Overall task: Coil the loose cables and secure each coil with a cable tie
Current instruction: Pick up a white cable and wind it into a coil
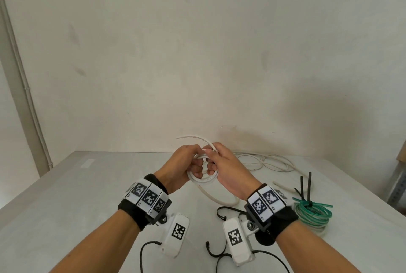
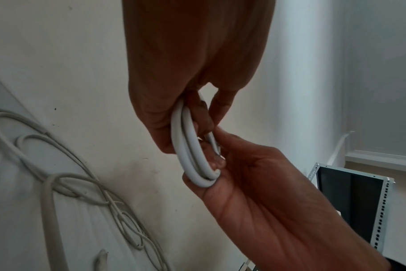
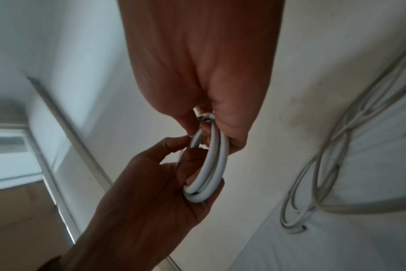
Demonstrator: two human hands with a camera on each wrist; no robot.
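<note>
Above the middle of the table, both hands hold a small white cable coil [image 1: 203, 180] between them. My left hand [image 1: 194, 168] curls its fingers through the coil from the left [image 2: 190, 146]. My right hand [image 1: 212, 165] grips it from the right [image 3: 217, 165]. A thin white strip [image 1: 197, 137], seemingly a cable tie, sticks up and to the left from the fingers. The coil's tail [image 1: 214, 198] hangs down to the table. Loose white cables [image 1: 267, 161] lie behind the right hand. A green coil [image 1: 313, 214] bound with a black tie lies at the right.
Loose black cable ties [image 1: 223, 213] lie on the grey table [image 1: 77, 195] near my wrists, with more upright ones [image 1: 306, 186] by the green coil. The wall stands close behind the table. A perforated metal rack [image 2: 380, 207] stands off the table's right edge.
</note>
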